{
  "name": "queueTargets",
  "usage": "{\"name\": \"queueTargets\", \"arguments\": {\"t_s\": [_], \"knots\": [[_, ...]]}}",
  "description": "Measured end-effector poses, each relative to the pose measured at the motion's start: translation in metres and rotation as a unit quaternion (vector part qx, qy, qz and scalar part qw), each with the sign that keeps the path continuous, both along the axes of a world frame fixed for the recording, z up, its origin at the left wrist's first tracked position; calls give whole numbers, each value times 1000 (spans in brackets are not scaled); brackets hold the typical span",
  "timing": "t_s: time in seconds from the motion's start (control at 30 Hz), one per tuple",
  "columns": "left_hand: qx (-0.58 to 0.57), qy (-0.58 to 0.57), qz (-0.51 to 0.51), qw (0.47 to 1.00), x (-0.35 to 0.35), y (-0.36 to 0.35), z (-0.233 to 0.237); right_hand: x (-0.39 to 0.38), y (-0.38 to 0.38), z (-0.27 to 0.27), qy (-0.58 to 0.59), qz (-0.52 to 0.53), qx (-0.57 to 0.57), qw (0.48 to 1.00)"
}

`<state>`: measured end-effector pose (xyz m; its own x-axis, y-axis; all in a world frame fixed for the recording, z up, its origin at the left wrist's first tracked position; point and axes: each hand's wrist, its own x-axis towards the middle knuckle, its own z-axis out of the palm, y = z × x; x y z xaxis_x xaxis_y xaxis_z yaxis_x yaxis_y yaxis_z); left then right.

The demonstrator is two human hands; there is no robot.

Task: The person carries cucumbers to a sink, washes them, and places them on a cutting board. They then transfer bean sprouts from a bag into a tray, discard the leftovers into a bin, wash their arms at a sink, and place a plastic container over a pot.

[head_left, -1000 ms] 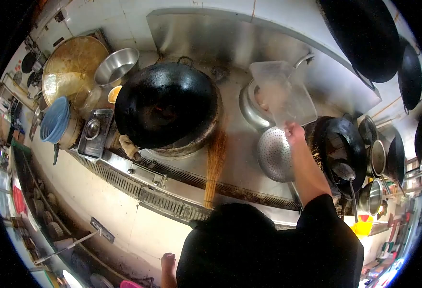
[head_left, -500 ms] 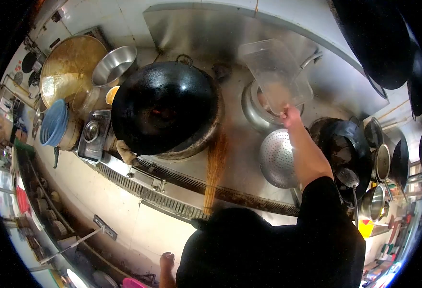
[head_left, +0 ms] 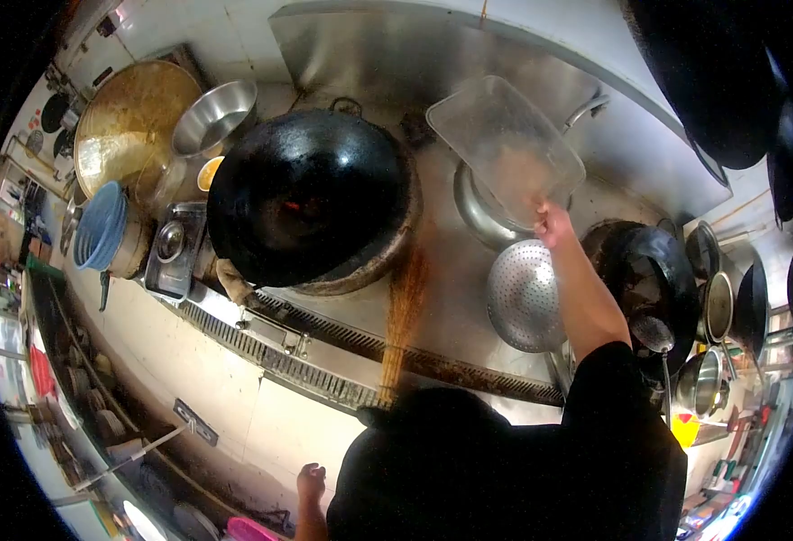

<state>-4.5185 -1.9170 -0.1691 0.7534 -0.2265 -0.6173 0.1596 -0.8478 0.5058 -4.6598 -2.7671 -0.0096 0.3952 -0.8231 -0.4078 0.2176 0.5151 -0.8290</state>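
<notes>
My right hand (head_left: 552,224) grips the near corner of a clear rectangular plastic tub (head_left: 505,149). The tub is tilted above a round metal pot (head_left: 474,206) at the back of the steel stove, covering much of its opening. Just below that hand, a perforated metal strainer (head_left: 520,293) lies on the stove, partly behind the forearm. My left hand (head_left: 311,480) hangs low beside my body, away from the stove, its fingers curled in with nothing visible in them.
A large black wok (head_left: 311,198) sits on the left burner, a bamboo brush (head_left: 404,311) beside it. Further left are a steel bowl (head_left: 216,117), a blue plastic basket (head_left: 101,225) and a metal tray (head_left: 173,281). At the right are a dark wok (head_left: 676,279) and a ladle (head_left: 654,334).
The plastic tub has shifted slightly left and turned, showing more of its broad face. My right hand has moved slightly right and down; my left hand has risen a little.
</notes>
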Motion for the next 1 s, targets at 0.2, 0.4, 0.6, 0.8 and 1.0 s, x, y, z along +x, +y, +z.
{"name": "queueTargets", "arguments": {"t_s": [0.2, 0.4, 0.6, 0.8, 1.0], "knots": [[-69, 4, 35, 997, 4, -4, -7, -61, 38, 7, 82, -37, -30, 995], [-34, 41, 19, 998, 2, 4, -5, -100, 90, 64, 184, -87, -138, 969], [-104, 64, 48, 991, 4, 30, -33, -115, 96, 85, 338, -47, -359, 869], [-105, 82, 97, 986, -2, 3, -19, -84, 140, 139, 564, 34, -466, 681], [24, 18, -144, 989, -3, -8, -7, -78, 161, 159, 593, 36, -506, 625]]}}
